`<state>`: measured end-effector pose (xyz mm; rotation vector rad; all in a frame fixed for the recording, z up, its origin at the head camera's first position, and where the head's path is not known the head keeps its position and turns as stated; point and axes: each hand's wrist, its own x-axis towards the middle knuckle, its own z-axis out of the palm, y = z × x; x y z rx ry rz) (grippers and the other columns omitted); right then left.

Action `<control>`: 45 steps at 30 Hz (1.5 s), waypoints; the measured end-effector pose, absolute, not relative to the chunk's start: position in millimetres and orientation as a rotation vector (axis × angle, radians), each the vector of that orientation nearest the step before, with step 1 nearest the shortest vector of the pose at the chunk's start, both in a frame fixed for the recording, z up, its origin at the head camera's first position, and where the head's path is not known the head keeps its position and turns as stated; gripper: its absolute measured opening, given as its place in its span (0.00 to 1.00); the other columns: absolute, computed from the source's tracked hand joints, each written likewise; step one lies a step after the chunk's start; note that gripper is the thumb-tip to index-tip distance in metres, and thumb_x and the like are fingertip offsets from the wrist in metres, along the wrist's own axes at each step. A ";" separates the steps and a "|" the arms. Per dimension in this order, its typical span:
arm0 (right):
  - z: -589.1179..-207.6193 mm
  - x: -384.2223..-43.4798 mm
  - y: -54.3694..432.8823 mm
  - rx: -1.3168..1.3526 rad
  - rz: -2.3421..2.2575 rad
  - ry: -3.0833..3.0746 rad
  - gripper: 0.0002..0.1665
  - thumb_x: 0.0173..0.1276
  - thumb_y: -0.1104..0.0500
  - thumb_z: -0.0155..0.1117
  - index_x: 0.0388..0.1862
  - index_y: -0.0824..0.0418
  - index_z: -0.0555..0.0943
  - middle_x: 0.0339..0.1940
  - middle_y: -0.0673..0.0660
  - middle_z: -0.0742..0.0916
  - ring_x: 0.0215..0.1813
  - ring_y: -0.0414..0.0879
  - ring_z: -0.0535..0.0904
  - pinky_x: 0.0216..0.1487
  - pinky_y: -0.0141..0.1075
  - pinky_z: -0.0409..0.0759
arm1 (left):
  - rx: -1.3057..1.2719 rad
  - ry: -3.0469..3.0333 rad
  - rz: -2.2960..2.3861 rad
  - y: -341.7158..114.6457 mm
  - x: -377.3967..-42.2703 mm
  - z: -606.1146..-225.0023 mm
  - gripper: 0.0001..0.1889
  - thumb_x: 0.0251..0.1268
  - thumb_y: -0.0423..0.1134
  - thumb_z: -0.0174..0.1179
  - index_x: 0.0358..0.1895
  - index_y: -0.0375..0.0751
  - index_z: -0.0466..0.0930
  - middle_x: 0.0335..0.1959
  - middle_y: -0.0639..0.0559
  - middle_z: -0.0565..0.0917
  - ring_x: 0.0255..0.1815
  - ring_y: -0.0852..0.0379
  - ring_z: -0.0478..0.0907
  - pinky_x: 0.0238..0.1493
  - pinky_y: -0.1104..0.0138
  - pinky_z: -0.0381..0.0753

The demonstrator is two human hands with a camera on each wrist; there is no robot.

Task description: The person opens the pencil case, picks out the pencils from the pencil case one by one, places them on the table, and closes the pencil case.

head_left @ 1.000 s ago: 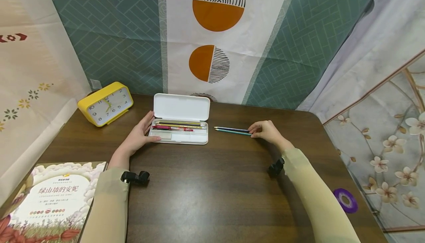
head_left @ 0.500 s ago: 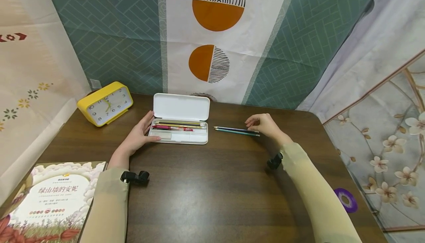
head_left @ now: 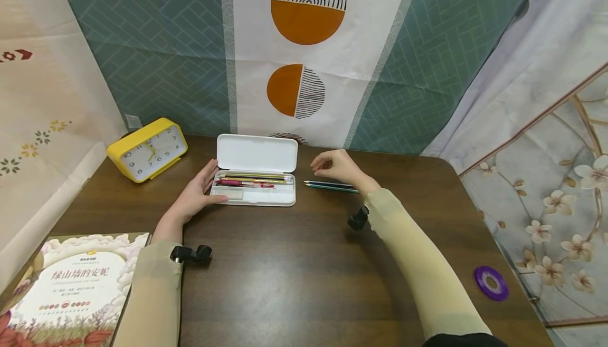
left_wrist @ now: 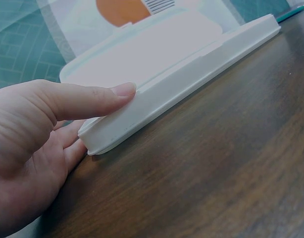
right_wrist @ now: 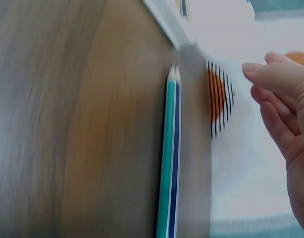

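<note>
A white pencil case (head_left: 285, 198) lies with its lid (head_left: 257, 153) raised on the wooden table. Inside are several pencils (head_left: 254, 176), a red pen (head_left: 242, 183) and a pale block (head_left: 230, 193). My left hand (head_left: 196, 189) holds the case's left end, thumb on the front wall and fingers round the side, as the left wrist view shows. Right of the case, a teal pencil (right_wrist: 166, 163) and a dark blue pencil (right_wrist: 175, 163) lie side by side, tips toward it. My right hand (head_left: 338, 166) hovers above them, fingers loosely bent, with nothing held.
A yellow alarm clock (head_left: 149, 149) stands at the back left. A picture book (head_left: 78, 278) lies at the front left, beside the left forearm. Near the right edge is a purple tape roll (head_left: 491, 283). Patterned cloth hangs behind the table.
My right hand has left the ends of the two pencils, risen and moved left toward the pencil case. The pencils stay on the table. My left hand keeps its hold on the case.
</note>
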<state>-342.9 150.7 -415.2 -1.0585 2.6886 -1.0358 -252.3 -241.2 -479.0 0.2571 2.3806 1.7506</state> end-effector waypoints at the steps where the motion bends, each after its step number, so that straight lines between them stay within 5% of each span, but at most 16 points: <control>1: -414.6 -342.3 144.1 -1.064 -1.042 2.689 0.10 0.60 0.68 0.71 0.42 0.69 0.86 0.35 0.59 0.90 0.38 0.50 0.87 0.44 0.41 0.87 | 0.255 2.384 1.748 -241.1 -252.1 -479.0 0.58 0.57 0.34 0.70 0.80 0.44 0.31 0.82 0.49 0.39 0.82 0.48 0.39 0.78 0.50 0.45; 19: -434.1 -335.1 69.5 -1.139 -0.919 2.753 0.07 0.63 0.66 0.69 0.40 0.62 0.87 0.34 0.55 0.89 0.37 0.43 0.84 0.40 0.28 0.83 | 0.275 2.383 1.759 -242.3 -253.2 -482.3 0.58 0.57 0.33 0.70 0.80 0.45 0.32 0.82 0.48 0.39 0.81 0.47 0.40 0.78 0.49 0.46; 45: -447.8 -329.7 59.8 -1.001 -0.843 2.736 0.10 0.62 0.66 0.70 0.43 0.62 0.86 0.40 0.55 0.90 0.41 0.44 0.85 0.45 0.31 0.84 | 0.279 2.396 1.762 -241.1 -253.0 -481.8 0.58 0.56 0.33 0.71 0.80 0.44 0.32 0.82 0.46 0.40 0.81 0.45 0.41 0.78 0.49 0.47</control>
